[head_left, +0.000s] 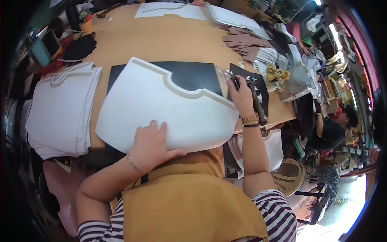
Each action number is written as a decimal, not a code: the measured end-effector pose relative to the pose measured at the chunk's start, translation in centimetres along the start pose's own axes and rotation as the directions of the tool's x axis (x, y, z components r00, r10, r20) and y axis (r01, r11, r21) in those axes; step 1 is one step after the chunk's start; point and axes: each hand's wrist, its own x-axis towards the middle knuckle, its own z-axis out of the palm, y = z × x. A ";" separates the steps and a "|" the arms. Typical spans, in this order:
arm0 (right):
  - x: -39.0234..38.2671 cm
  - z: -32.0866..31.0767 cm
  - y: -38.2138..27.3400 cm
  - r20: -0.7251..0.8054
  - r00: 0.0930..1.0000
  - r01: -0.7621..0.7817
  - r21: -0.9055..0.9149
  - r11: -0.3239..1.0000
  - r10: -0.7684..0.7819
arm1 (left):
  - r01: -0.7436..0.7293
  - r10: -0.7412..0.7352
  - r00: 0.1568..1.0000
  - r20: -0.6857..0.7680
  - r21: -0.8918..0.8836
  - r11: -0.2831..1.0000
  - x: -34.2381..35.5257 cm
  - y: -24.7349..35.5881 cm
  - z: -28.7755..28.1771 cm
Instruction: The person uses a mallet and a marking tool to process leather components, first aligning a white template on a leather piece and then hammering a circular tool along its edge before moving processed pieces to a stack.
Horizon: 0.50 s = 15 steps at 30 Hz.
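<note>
A large white sheet cut to a curved shape (161, 109) lies in front of me, with a grey-beige strip along its notched far edge. My left hand (151, 145) rests on its near edge, fingers spread and thumb out to the side. Beyond the sheet's right corner, my right hand (242, 94) is closed on a small dark tool (235, 80), whose exact kind I cannot make out. Beneath the sheet is a black board (193, 74). Next to my right hand, a hammer-like tool with a dark handle (258, 107) lies on a dark mat (264, 86) among white scraps.
A stack of similar white pieces (60, 117) sits at the left of the wooden table (133, 38). Far right are brownish strips (246, 42) and more white pieces (238, 20). A clear plastic bag (298, 82) stands at the right edge. Another person (332, 127) sits beyond it.
</note>
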 end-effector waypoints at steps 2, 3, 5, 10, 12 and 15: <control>-0.5 1.8 0.0 0.065 0.995 0.047 0.320 0.946 -0.071 | -0.152 0.152 0.986 0.067 0.004 0.988 2.2 -0.3 -0.9; -1.2 2.1 -2.1 0.137 0.985 0.051 0.370 0.928 -0.109 | -0.140 0.139 0.990 -0.029 -0.048 0.989 3.9 -1.0 -1.0; -2.6 3.0 -5.2 0.300 0.952 -0.105 0.519 0.848 -0.066 | -0.149 0.124 0.944 -0.307 -0.061 0.987 8.7 -4.7 -0.2; -3.4 5.6 -9.0 0.436 0.887 -0.221 0.686 0.694 -0.149 | -0.053 -0.004 0.856 -0.517 -0.094 0.994 15.6 -10.2 0.9; -3.2 6.3 -9.1 0.475 0.872 -0.280 0.682 0.676 -0.118 | -0.054 -0.012 0.892 -0.452 -0.132 0.990 16.1 -10.4 0.4; -2.9 7.1 -8.5 0.512 0.851 -0.298 0.652 0.697 -0.115 | -0.052 0.004 0.915 -0.404 -0.109 0.993 15.9 -10.0 -0.8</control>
